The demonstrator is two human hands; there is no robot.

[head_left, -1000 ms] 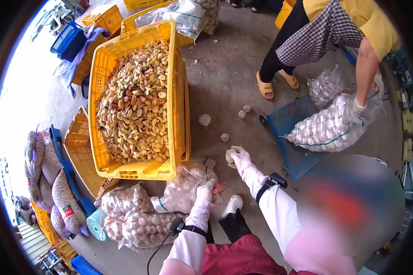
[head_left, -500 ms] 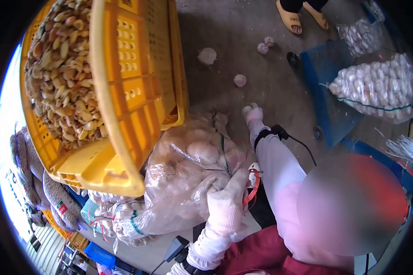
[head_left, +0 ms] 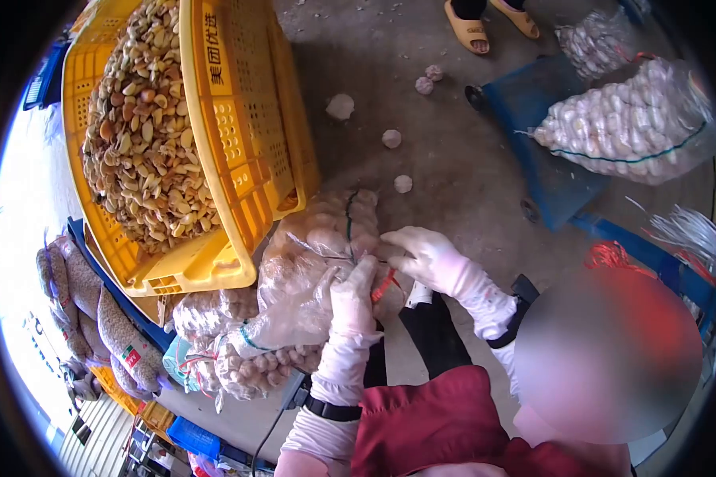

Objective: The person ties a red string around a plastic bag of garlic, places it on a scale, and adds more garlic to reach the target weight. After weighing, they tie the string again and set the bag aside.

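A clear plastic bag of garlic (head_left: 294,262), with a dark green string round it, lies tilted in front of me. My left hand (head_left: 352,300), in a whitish glove, grips loose plastic at its near side. My right hand (head_left: 428,256), gloved too, has its fingers bent together at the bag's right edge; the fingertips are partly hidden. A red tie (head_left: 384,285) hangs between my hands, just below the bag's edge. Behind the bag, a tilted yellow crate (head_left: 247,119) holds loose peeled cloves (head_left: 147,135).
Several garlic bulbs (head_left: 391,138) lie on the floor. A blue wheeled cart (head_left: 525,103) carries a filled garlic bag (head_left: 620,123) at the right. Another person's sandals (head_left: 469,32) show at the top. Filled mesh sacks (head_left: 123,346) stand at the left; white ties (head_left: 684,230) lie at the right.
My right hand has come back from over the floor to the bag's edge. A garlic bulb now lies on the floor near where it was. My left hand stays on the bag.
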